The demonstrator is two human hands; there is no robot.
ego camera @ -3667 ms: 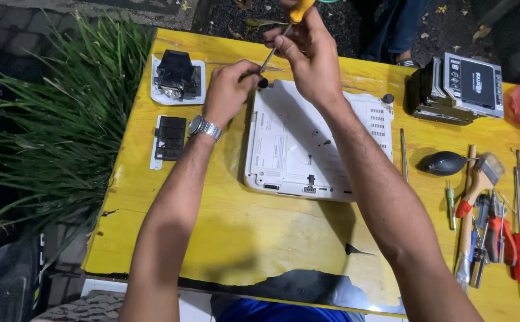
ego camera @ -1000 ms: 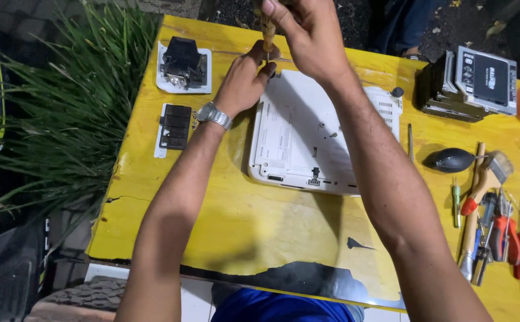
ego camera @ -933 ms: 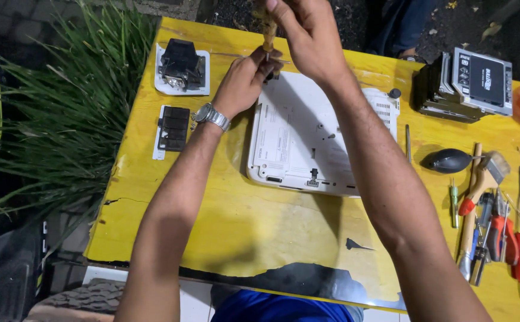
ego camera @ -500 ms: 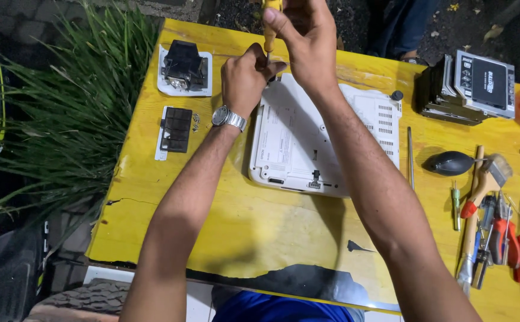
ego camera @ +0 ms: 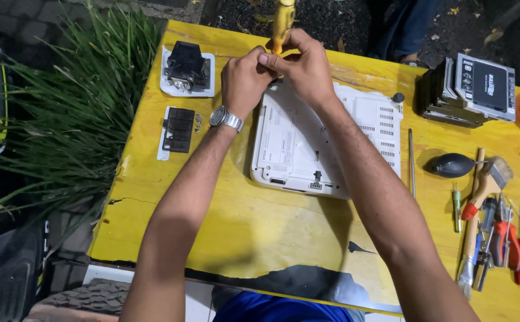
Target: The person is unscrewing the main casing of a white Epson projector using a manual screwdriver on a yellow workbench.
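Both your hands (ego camera: 278,68) pinch a yellow screwdriver (ego camera: 283,21) at the white case (ego camera: 325,140) — small parts out, case unopened.

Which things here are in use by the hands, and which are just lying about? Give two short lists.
In use: yellow-handled screwdriver, white device casing, left hand, right hand.

Lying about: black blower bulb, paintbrush, red-handled tools, black drive stack, black parts on white cards.

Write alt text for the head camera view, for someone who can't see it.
Two bare hands, left hand and right hand, meet on a yellow-handled screwdriver at the far edge of an upturned white device on a yellow table. Hand tools lie to the right.
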